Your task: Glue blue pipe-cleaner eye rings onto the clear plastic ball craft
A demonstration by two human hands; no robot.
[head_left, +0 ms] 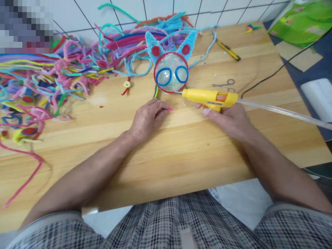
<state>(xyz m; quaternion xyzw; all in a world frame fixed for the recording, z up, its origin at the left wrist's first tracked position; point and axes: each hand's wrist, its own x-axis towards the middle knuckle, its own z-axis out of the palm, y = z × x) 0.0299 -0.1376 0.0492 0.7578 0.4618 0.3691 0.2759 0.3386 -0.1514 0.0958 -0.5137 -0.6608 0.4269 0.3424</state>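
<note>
My right hand (228, 119) grips a yellow hot glue gun (202, 97) with a long clear glue stick (282, 110) sticking out of its back. The gun's nozzle points left, by the lower edge of a clear round ball (172, 64). That ball has a red pipe-cleaner rim, two blue rings like glasses and light blue ears (188, 45) with red centres. Closed in a pinch, my left hand (147, 119) rests on the table just below the ball. A small pink piece (170, 109) shows at its fingertips.
Heaps of coloured pipe cleaners (64, 69) cover the left and back of the wooden table (181, 166). Small scissors (225, 84) and a yellow utility knife (228, 50) lie at the right. A black cord (272, 71) crosses the right edge, near a green bag (301, 22).
</note>
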